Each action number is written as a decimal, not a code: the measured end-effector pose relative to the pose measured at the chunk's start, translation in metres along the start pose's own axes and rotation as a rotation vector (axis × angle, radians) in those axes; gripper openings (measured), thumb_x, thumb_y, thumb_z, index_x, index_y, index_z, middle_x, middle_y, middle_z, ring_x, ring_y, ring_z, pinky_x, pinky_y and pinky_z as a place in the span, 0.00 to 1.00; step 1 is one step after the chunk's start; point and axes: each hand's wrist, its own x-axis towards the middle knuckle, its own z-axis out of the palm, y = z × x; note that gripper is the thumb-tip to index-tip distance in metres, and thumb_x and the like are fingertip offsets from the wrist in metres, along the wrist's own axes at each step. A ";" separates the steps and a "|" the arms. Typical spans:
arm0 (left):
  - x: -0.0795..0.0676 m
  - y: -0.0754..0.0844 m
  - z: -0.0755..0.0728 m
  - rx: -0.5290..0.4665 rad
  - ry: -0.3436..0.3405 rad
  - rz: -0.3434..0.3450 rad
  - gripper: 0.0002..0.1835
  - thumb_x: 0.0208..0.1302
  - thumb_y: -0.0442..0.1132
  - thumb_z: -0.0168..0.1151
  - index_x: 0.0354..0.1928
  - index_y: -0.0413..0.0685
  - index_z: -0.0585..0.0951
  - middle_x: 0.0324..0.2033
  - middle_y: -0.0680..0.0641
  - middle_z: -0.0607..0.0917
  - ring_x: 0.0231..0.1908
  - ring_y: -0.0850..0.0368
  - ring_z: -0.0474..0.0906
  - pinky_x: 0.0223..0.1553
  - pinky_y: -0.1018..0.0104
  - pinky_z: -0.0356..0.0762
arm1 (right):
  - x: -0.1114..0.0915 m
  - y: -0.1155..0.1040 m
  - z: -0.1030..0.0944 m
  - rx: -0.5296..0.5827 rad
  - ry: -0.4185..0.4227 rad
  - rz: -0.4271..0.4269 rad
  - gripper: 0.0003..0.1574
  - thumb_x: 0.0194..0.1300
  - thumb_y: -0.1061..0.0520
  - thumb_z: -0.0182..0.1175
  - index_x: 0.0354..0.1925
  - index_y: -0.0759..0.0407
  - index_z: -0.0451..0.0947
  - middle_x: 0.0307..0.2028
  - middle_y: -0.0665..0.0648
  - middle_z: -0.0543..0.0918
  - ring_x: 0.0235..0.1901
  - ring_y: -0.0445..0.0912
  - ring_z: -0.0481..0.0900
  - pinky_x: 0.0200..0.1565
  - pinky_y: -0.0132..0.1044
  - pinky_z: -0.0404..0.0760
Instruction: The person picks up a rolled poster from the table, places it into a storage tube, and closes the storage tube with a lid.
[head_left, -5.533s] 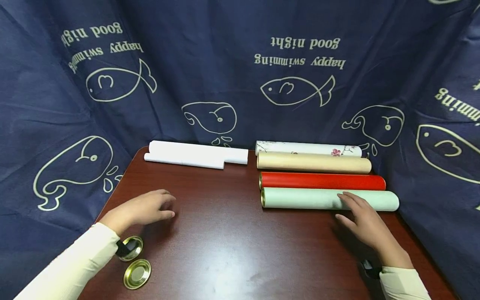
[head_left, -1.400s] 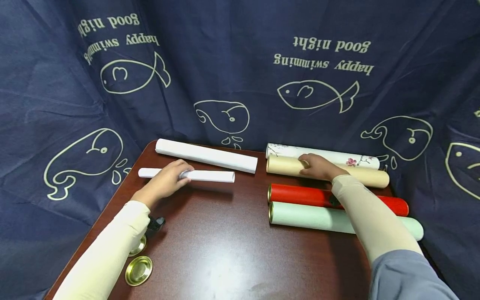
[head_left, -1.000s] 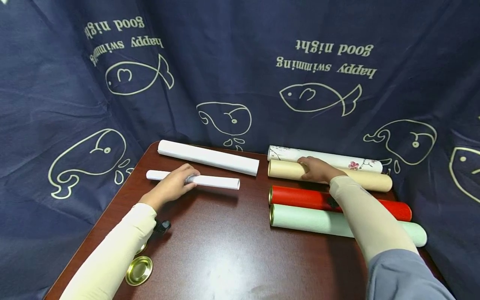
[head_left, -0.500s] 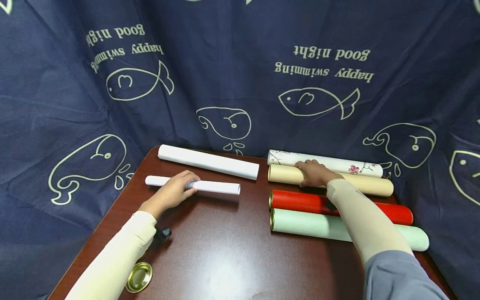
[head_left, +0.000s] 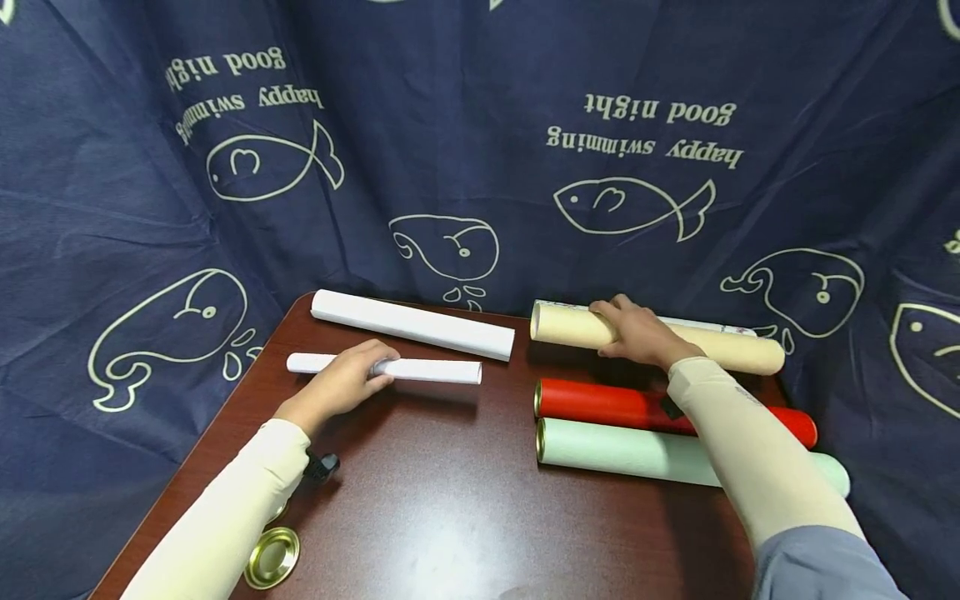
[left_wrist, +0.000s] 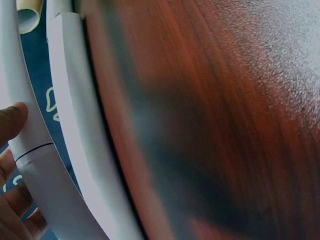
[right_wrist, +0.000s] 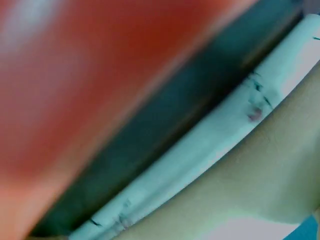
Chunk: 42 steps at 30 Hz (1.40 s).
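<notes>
My left hand (head_left: 348, 382) grips the slim white paper roll (head_left: 435, 371) near its middle, holding it over the table with its shadow beneath. In the left wrist view the thumb and fingers wrap this white roll (left_wrist: 22, 95), which has a seam line across it. My right hand (head_left: 637, 335) grips the beige tube (head_left: 562, 325) from above, left of its middle. The tube's open left end shows, and it is raised, hiding most of the flower-printed white tube (head_left: 708, 324) behind. In the right wrist view the beige tube (right_wrist: 250, 175) runs along the flowered tube (right_wrist: 185, 157).
A thicker white roll (head_left: 412, 323) lies at the back left. Under my right forearm lie a red tube (head_left: 592, 400) and a mint green tube (head_left: 615, 450). Gold round lids (head_left: 272, 557) sit near my left sleeve. A dark blue curtain (head_left: 450, 125) hangs behind the table.
Both hands have gone from holding nothing to gripping: the left took the slim roll and drew it nearer, the right took the beige tube. Since half a second ago, that tube has risen.
</notes>
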 end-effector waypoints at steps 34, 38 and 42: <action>-0.029 0.029 -0.013 0.004 0.125 0.190 0.17 0.56 0.32 0.73 0.48 0.42 0.82 0.45 0.46 0.84 0.47 0.48 0.81 0.49 0.48 0.76 | -0.184 -0.113 0.006 -0.150 0.356 -0.175 0.50 0.40 0.50 0.80 0.63 0.56 0.74 0.47 0.58 0.78 0.44 0.55 0.77 0.41 0.54 0.74; -0.033 0.039 -0.009 0.009 0.119 0.189 0.17 0.58 0.34 0.73 0.50 0.44 0.82 0.46 0.46 0.84 0.49 0.48 0.80 0.50 0.47 0.75 | -0.189 -0.117 0.018 -0.119 0.366 -0.162 0.50 0.40 0.50 0.80 0.62 0.57 0.74 0.47 0.57 0.77 0.44 0.55 0.77 0.41 0.54 0.74; -0.039 0.049 -0.008 0.009 0.120 0.187 0.18 0.57 0.36 0.74 0.50 0.44 0.83 0.47 0.46 0.84 0.50 0.47 0.80 0.50 0.44 0.74 | -0.193 -0.122 0.031 -0.095 0.369 -0.140 0.50 0.38 0.51 0.82 0.61 0.57 0.74 0.47 0.58 0.78 0.45 0.55 0.78 0.43 0.55 0.74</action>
